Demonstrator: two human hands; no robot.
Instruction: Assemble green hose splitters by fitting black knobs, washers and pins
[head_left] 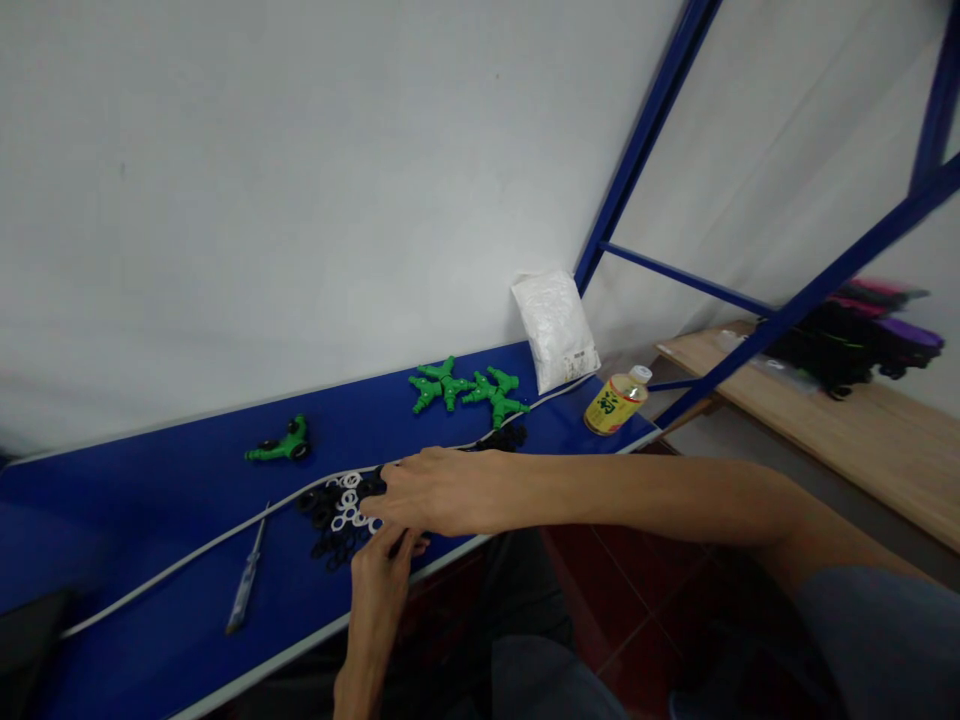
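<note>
My right hand (435, 492) reaches in from the right over a pile of small rings, its fingers curled downward. My left hand (381, 570) is right in front of it, thumb and fingers drawn together, and the two hands meet at the fingertips. Whatever lies between the fingers is hidden. Beside them, white plastic rings (346, 499) are heaped together with black rings (322, 516) on the blue tabletop (172, 500). More small black parts (504, 438) lie behind my right wrist.
Green branched fittings (442, 384) lie near the wall, and one green fitting with black ends (281, 441) sits further left. A screwdriver (244, 585), white cable (180, 565), white packet (556, 330) and yellow-labelled bottle (616, 400) share the table. A blue frame (645, 120) rises at right.
</note>
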